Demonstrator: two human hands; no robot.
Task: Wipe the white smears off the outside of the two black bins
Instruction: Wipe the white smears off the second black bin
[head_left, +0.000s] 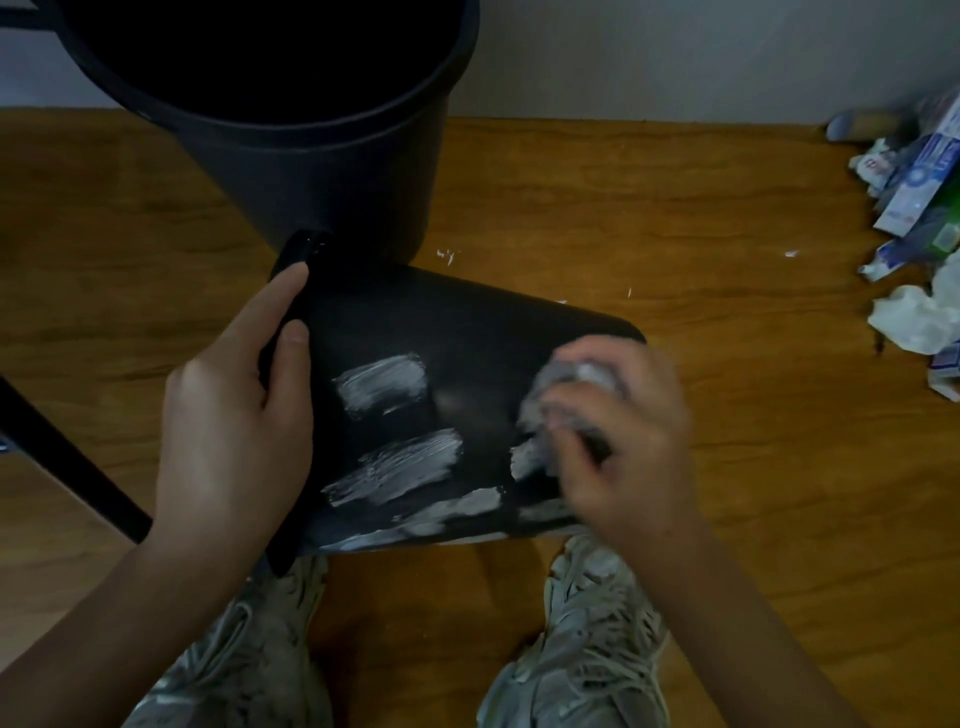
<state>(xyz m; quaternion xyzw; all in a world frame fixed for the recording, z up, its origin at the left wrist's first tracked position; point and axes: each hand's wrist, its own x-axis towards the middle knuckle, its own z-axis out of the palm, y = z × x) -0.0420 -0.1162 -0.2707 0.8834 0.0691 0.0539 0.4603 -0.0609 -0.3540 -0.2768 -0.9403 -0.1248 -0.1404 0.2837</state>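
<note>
Wooden floor — litter pile at right; grey shoes below.

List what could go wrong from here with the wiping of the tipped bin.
1. The tipped bin lies on its side, held only at the rim by the left hand; it could roll under hard rubbing.
2. The crumpled wipe in the right hand looks loaded with white and may spread the smears.
3. White flecks on the floor could get trodden around.

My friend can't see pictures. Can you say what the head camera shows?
A person's right hand rubs a crumpled wipe over white smears on a black bin lying on its side, while the left hand grips its rim. A second black bin stands behind on the wooden floor.
</note>
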